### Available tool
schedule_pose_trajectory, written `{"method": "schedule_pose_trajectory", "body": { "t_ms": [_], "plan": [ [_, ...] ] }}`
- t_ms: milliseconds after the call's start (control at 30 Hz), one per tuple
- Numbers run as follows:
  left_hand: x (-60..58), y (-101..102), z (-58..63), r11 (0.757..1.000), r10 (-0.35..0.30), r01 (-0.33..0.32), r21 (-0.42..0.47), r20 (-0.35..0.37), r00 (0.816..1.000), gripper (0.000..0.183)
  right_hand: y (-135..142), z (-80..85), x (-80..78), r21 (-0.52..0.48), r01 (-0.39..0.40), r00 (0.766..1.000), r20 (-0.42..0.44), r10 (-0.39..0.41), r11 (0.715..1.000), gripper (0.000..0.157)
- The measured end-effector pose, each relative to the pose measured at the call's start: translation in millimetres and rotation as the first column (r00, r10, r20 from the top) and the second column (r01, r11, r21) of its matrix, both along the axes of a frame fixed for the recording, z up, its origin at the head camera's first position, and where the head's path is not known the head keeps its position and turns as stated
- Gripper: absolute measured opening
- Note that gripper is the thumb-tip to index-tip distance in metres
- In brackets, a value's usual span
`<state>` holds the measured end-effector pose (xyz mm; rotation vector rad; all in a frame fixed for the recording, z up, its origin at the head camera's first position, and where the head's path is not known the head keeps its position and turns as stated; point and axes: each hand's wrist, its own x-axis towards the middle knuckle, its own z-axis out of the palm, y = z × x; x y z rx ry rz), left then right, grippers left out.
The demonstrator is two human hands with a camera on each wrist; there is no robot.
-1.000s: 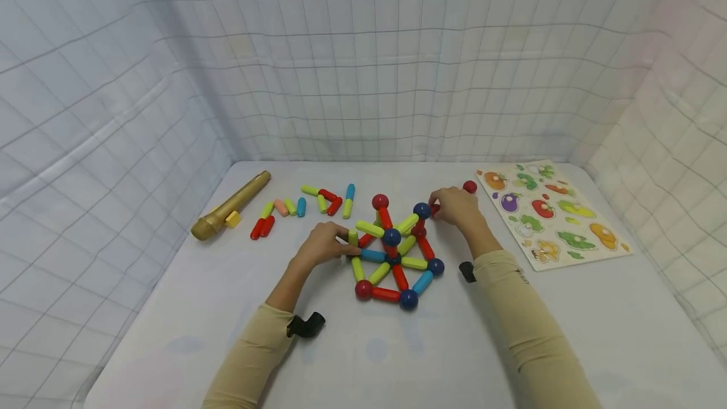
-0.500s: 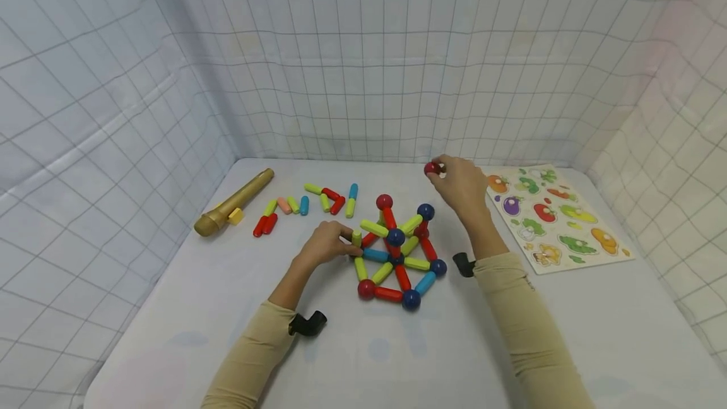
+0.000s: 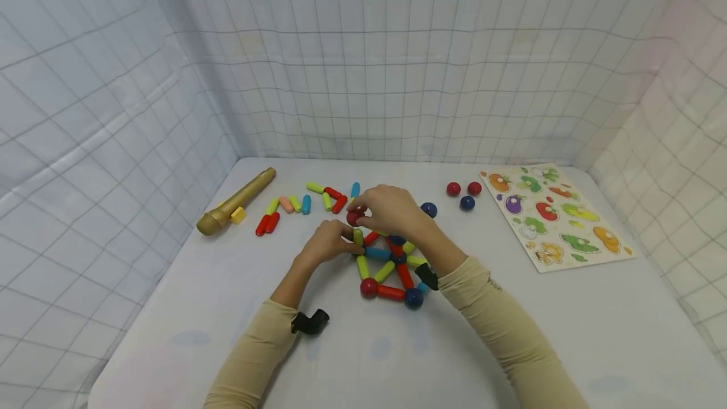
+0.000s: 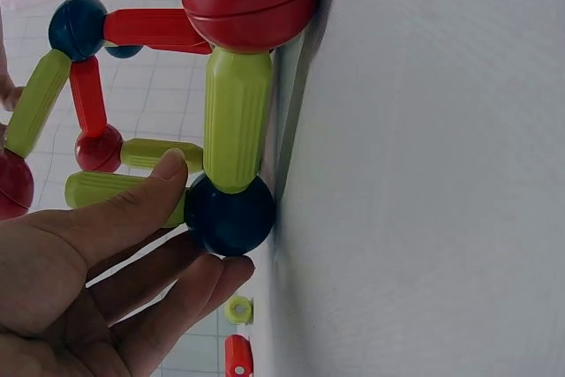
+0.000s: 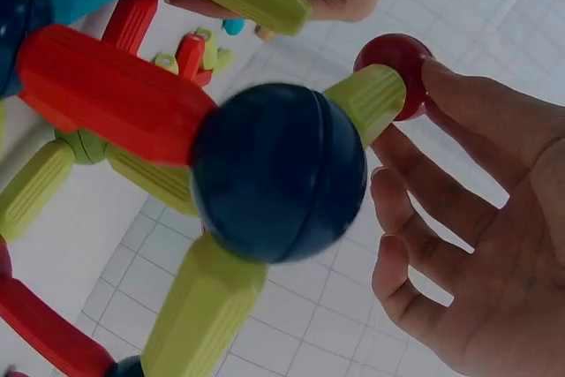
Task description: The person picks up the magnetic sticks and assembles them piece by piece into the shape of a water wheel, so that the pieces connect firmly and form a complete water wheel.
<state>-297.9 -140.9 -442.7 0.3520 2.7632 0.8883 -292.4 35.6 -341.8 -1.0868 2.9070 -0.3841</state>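
On the table stands a structure of magnetic rods and balls (image 3: 392, 293), its upper part mostly behind my right arm. My left hand (image 3: 326, 245) holds its left corner: in the left wrist view the thumb lies by a yellow-green rod (image 4: 97, 188) and fingertips reach the blue ball (image 4: 229, 215) at that rod's base. This rod points upward in the head view. Between thumb and fingers of my right hand (image 3: 392, 208) is a red ball (image 5: 393, 77), close over the upright rod. In the right wrist view another yellow-green rod (image 5: 375, 99), joined to a large blue ball (image 5: 278, 169), overlaps it.
Loose rods (image 3: 272, 223) in several colours lie at the back left, beside a golden toy microphone (image 3: 238, 201). Behind the structure to the right are two red balls (image 3: 452, 189) and a blue one (image 3: 467, 203). A vegetable puzzle board (image 3: 559, 216) lies at the right.
My right hand took a red ball from the back right, lifted it, and carried it left to the upright rod. My left hand keeps its place at the corner.
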Motion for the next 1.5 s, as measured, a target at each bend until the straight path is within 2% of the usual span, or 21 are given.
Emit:
{"method": "schedule_pose_trajectory", "body": {
  "t_ms": [267,500,567,633,700,767,833,867,933,1000,1067,1133,1233,1367,1433,1500],
  "plan": [
    [-0.8,1,-2.1,0.999,0.048,-0.048,0.01,0.017,0.999,0.032,-9,-13.6,-4.2,0.045,-0.024,0.999,0.042,0.022,0.999,0.029],
    [-1.8,-1,-3.2,0.999,0.048,-0.048,0.006,0.025,0.999,0.034,-5,-15.6,-1.6,0.03,-0.014,0.999,0.043,0.013,0.999,0.032],
    [-1.6,-1,-2.8,0.999,0.039,-0.04,0.015,0.026,0.999,0.034,5,-12.0,2.0,-0.009,0.013,1.0,0.017,-0.013,1.0,0.033],
    [-1.7,-2,-3.2,0.999,0.036,-0.036,0.025,0.034,0.999,0.035,23,-9.2,7.4,-0.102,0.065,0.997,-0.025,-0.068,0.993,0.032],
    [-2.3,-4,-4.1,0.999,0.028,-0.029,0.03,0.04,0.999,0.034,49,-9.9,12.0,-0.218,0.137,0.984,-0.085,-0.159,0.966,0.027],
    [-4.2,-6,-5.2,0.999,0.019,-0.02,0.026,0.047,0.999,0.034,78,-15.7,14.4,-0.306,0.216,0.962,-0.097,-0.256,0.927,0.022],
    [-5.3,-7,-4.7,1.0,0.02,-0.021,0.019,0.058,0.998,0.034,104,-26.9,13.1,-0.326,0.298,0.942,-0.051,-0.332,0.897,0.019],
    [-5.8,-7,-4.8,1.0,0.018,-0.019,0.018,0.063,0.998,0.034,115,-34.0,11.7,-0.305,0.331,0.936,-0.01,-0.351,0.893,0.018],
    [-6.7,-5,-5.2,1.0,0.021,-0.023,0.017,0.078,0.997,0.034,132,-49.8,9.0,-0.22,0.358,0.933,0.101,-0.344,0.907,0.019],
    [-7.6,-1,-5.4,0.999,0.023,-0.025,0.023,0.091,0.996,0.035,143,-64.4,7.7,-0.137,0.337,0.927,0.222,-0.302,0.932,0.02],
    [-8.0,0,-5.8,0.999,0.026,-0.029,0.03,0.098,0.995,0.036,145,-76.9,7.7,-0.069,0.309,0.902,0.339,-0.269,0.949,0.018],
    [-9.2,2,-6.6,0.999,0.028,-0.031,0.037,0.085,0.996,0.035,144,-84.3,9.0,-0.023,0.285,0.879,0.405,-0.252,0.958,0.016],
    [-13.0,7,-9.8,0.997,0.044,-0.047,0.067,0.044,0.998,0.032,141,-87.3,12.1,0.02,0.28,0.867,0.423,-0.262,0.96,0.012],
    [-21.1,10,-12.0,0.994,0.031,-0.029,0.107,-0.011,0.999,0.029,136,-84.7,14.4,0.027,0.251,0.884,0.401,-0.241,0.968,0.012],
    [-26.6,6,-8.9,0.995,0.012,-0.01,0.1,-0.014,1.0,0.027,132,-83.2,14.1,0.033,0.231,0.889,0.398,-0.225,0.972,0.013],
    [-34.9,1,-2.7,0.997,0.028,-0.027,0.076,-0.016,0.999,0.027,128,-82.8,12.8,0.037,0.215,0.891,0.401,-0.212,0.976,0.013]
  ]
}}
